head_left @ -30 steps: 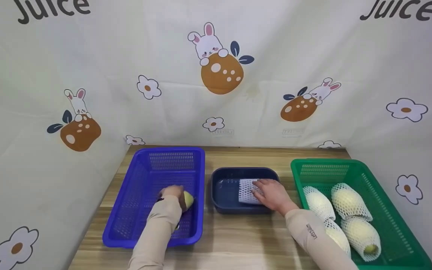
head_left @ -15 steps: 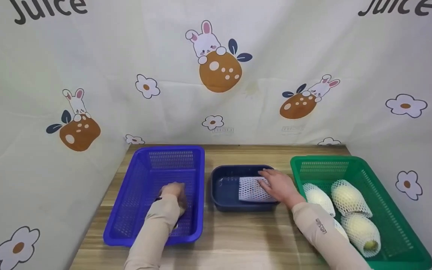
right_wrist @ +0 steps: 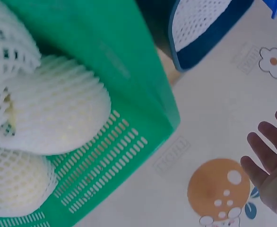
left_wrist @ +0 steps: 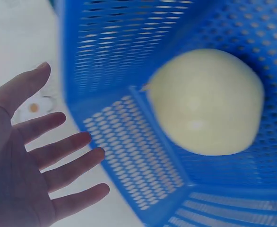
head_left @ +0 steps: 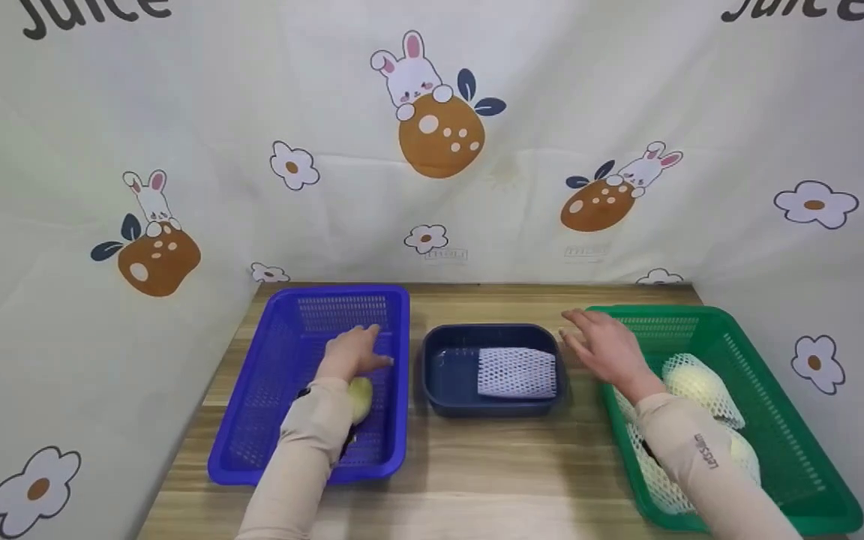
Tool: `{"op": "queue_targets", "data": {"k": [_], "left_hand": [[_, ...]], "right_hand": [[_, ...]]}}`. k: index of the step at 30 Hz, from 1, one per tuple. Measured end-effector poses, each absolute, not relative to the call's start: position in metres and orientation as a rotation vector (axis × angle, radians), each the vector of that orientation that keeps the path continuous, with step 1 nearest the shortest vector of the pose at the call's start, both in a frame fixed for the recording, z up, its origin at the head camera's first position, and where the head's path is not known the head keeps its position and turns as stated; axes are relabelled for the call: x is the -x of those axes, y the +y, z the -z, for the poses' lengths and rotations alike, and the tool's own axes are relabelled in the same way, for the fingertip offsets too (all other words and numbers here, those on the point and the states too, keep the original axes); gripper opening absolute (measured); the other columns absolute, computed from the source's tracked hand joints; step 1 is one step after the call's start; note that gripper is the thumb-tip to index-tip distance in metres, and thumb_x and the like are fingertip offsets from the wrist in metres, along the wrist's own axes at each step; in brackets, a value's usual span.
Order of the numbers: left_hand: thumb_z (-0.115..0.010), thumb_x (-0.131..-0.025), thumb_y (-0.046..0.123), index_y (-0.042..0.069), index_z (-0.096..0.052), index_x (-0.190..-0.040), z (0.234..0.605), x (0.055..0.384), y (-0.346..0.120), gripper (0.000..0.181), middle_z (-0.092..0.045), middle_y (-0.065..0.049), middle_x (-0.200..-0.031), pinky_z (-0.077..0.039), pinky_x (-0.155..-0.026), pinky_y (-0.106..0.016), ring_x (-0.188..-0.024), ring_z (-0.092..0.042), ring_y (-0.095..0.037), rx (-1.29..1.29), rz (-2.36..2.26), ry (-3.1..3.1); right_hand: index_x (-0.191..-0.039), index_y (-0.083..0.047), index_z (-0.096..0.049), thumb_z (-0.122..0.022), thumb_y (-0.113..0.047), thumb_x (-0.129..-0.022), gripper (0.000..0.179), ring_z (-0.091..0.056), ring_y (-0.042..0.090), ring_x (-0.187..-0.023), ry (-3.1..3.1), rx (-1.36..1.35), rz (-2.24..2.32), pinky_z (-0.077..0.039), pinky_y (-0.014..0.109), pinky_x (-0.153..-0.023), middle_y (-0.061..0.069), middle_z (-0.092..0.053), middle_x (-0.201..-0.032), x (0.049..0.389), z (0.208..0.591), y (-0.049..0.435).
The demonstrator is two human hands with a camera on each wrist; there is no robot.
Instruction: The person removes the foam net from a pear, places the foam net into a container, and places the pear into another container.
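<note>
Looks like a small curtained-off work booth or corner; cannot tell whether within a home, shop or workshop. Judged from pale sheeting [head_left: 552, 82] hanging at the back and both sides of a wood-grain tabletop [head_left: 492, 472], creased like cloth, printed with rabbits [head_left: 411, 81], flowers [head_left: 293, 166] and "Juice" lettering [head_left: 803, 9]. Set out on the tabletop: blue perforated basket [head_left: 403, 367], dark tub [head_left: 448, 379], green perforated basket [head_left: 796, 405] holding pale fruit [head_left: 698, 386] in foam netting. Lit evenly, without strong shadows.

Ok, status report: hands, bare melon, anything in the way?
Left hand open, empty, above blue basket. Right hand open, empty, near green basket. Bare melon in blue basket. Nothing seen on top.
</note>
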State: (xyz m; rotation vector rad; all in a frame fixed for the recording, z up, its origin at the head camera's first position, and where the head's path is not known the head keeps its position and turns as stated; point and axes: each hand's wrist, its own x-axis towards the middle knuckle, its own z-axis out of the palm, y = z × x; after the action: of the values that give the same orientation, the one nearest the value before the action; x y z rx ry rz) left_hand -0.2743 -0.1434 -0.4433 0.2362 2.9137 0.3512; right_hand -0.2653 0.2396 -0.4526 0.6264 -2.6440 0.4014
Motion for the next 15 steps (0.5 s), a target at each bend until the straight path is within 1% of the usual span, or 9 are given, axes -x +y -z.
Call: {"op": "queue_targets", "data": {"k": [2, 8, 15], "left_hand": [[-0.063, -0.079, 0.038, 0.004, -0.041, -0.130, 0.438, 0.272, -0.141, 0.065, -0.041, -0.022, -0.128, -0.034, -0.087, -0.053, -0.112, -0.040, -0.040, -0.249, -0.369, 2.935], [-0.060, -0.080, 0.040, 0.007, -0.042, -0.129, 0.426, 0.263, -0.132, 0.062, -0.042, -0.022, -0.127, -0.034, -0.087, -0.051, -0.111, -0.042, -0.040, -0.326, -0.436, 3.020], [-0.060, -0.080, 0.041, 0.008, -0.043, -0.129, 0.428, 0.249, -0.122, 0.061, -0.046, -0.020, -0.123, -0.038, -0.085, -0.049, -0.106, -0.047, -0.039, -0.405, -0.501, 3.055]], "right_hand": [[-0.113, -0.003, -0.058, -0.055, -0.026, -0.087, 0.034, -0.052, 0.033, -0.098, -2.639, -0.594, -0.401, -0.041, 0.049, -0.077, 0.016, -0.058, -0.107, 0.262, 0.450, 0.248], [-0.115, -0.003, -0.056, -0.055, -0.025, -0.087, 0.036, -0.050, 0.036, -0.100, -2.653, -0.478, -0.425, -0.040, 0.052, -0.078, 0.019, -0.056, -0.109, 0.251, 0.445, 0.272], [-0.116, -0.001, -0.055, -0.057, -0.023, -0.086, 0.037, -0.051, 0.038, -0.097, -2.636, -0.436, -0.424, -0.041, 0.053, -0.075, 0.021, -0.055, -0.110, 0.242, 0.446, 0.290]]}}
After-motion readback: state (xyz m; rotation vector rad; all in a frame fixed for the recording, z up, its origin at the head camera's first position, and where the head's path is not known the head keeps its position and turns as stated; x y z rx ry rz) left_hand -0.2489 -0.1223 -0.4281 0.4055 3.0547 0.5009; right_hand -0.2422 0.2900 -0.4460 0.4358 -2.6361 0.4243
